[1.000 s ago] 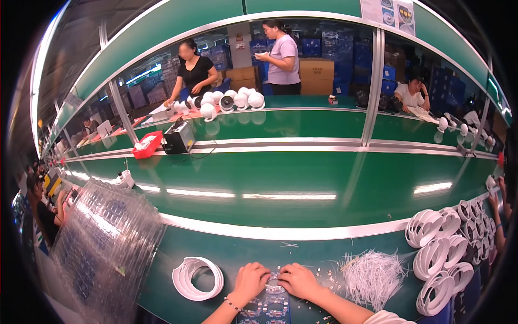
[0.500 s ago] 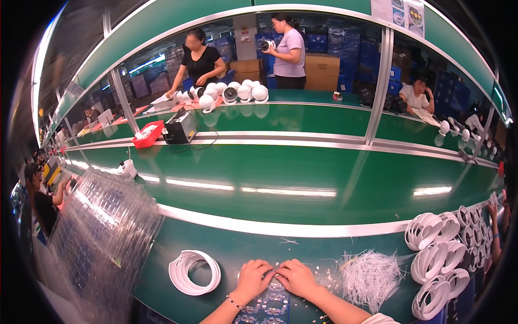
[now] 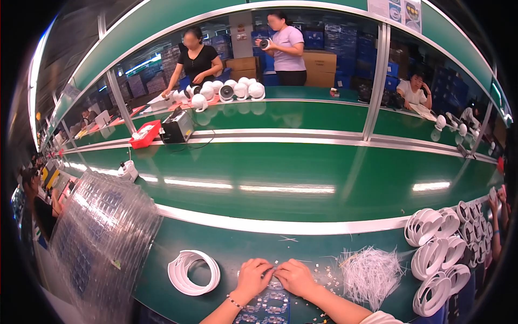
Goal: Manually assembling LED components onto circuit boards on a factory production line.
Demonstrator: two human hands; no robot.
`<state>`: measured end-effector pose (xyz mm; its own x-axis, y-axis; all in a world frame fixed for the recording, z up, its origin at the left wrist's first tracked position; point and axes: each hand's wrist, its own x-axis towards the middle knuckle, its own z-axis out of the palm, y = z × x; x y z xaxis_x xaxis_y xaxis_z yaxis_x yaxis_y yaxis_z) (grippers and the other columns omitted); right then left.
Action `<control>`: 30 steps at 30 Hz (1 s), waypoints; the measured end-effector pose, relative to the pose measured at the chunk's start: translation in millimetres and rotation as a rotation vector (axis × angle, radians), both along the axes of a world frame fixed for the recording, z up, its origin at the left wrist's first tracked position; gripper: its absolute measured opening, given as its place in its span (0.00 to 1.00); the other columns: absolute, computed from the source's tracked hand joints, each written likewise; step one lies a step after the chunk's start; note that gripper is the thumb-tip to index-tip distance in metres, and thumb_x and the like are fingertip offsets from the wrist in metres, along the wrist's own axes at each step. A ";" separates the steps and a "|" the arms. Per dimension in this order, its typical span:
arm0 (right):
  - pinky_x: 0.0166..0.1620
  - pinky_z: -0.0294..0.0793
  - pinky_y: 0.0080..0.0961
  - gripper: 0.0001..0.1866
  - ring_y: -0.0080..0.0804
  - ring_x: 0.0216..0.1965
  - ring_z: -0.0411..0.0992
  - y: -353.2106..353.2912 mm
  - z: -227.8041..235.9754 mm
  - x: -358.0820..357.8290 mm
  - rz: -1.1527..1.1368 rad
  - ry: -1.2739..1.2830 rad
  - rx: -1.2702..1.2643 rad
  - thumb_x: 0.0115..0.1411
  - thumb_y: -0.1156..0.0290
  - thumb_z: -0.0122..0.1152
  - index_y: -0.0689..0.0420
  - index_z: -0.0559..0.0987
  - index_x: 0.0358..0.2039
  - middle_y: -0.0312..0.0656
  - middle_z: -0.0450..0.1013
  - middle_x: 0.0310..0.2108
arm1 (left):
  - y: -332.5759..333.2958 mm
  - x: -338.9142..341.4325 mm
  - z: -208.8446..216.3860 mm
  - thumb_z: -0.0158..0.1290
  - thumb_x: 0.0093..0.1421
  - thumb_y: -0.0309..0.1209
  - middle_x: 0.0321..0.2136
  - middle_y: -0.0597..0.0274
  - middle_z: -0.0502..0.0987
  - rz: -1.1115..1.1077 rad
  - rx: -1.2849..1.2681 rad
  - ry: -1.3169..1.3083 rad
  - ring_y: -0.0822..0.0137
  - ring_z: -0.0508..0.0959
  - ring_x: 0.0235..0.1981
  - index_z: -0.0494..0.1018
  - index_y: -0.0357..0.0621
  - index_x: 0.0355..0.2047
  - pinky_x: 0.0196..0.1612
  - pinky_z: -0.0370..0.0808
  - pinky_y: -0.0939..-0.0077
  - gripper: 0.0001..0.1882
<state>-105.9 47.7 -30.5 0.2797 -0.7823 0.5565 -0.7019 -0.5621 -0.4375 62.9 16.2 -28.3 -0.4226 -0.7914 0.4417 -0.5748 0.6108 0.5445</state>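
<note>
My left hand (image 3: pixel 252 277) and my right hand (image 3: pixel 295 276) meet fingertip to fingertip at the front edge of the green bench (image 3: pixel 302 243). Their fingers are closed around something small between them; it is too small to make out. Under my hands lies a clear tray of small parts (image 3: pixel 270 305). Tiny white pieces (image 3: pixel 330 275) are scattered just right of my right hand. A stack of white rings (image 3: pixel 193 271) lies left of my left hand.
A heap of thin white ties (image 3: pixel 372 274) lies to the right. More white rings (image 3: pixel 440 254) pile at the far right. A tall stack of clear trays (image 3: pixel 97 237) stands at the left. Other people work beyond the green conveyor (image 3: pixel 302 167).
My hands stay together over the tray with only slight finger movement. The people across the line have shifted a little.
</note>
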 end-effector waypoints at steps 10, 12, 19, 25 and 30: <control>0.33 0.74 0.27 0.04 0.32 0.29 0.70 2.4 3.0 0.2 -0.025 -0.016 0.043 0.47 0.72 0.65 0.56 0.81 0.25 0.32 0.74 0.29 | 3.4 1.0 3.1 0.58 0.50 0.27 0.30 0.65 0.75 0.001 0.001 -0.027 0.62 0.74 0.33 0.78 0.46 0.29 0.38 0.69 0.68 0.05; 0.33 0.74 0.27 0.03 0.32 0.29 0.71 1.4 1.2 0.0 -0.008 -0.007 0.027 0.47 0.72 0.65 0.56 0.81 0.25 0.32 0.74 0.29 | 3.3 1.2 2.9 0.58 0.50 0.27 0.30 0.65 0.75 0.000 0.004 -0.022 0.62 0.74 0.33 0.78 0.46 0.29 0.38 0.69 0.68 0.05; 0.34 0.73 0.28 0.04 0.34 0.30 0.71 -1.6 -4.4 -0.6 0.058 -0.101 0.024 0.48 0.74 0.62 0.57 0.80 0.26 0.35 0.74 0.30 | 1.5 1.6 2.2 0.57 0.49 0.28 0.30 0.66 0.75 -0.008 0.005 -0.001 0.63 0.74 0.33 0.78 0.46 0.28 0.37 0.68 0.68 0.04; 0.34 0.73 0.28 0.04 0.37 0.30 0.74 0.1 6.7 1.0 -0.002 -0.251 0.059 0.48 0.74 0.65 0.57 0.80 0.27 0.38 0.75 0.29 | 1.1 0.7 2.7 0.57 0.49 0.28 0.30 0.66 0.75 -0.013 0.005 -0.001 0.62 0.74 0.33 0.78 0.46 0.27 0.37 0.68 0.67 0.04; 0.35 0.74 0.29 0.04 0.38 0.31 0.74 -4.4 8.4 -17.4 -0.110 -0.243 0.051 0.46 0.76 0.64 0.57 0.80 0.25 0.40 0.75 0.28 | 1.4 2.0 1.1 0.58 0.50 0.28 0.30 0.66 0.76 -0.016 0.022 -0.014 0.63 0.75 0.34 0.78 0.46 0.28 0.38 0.69 0.68 0.04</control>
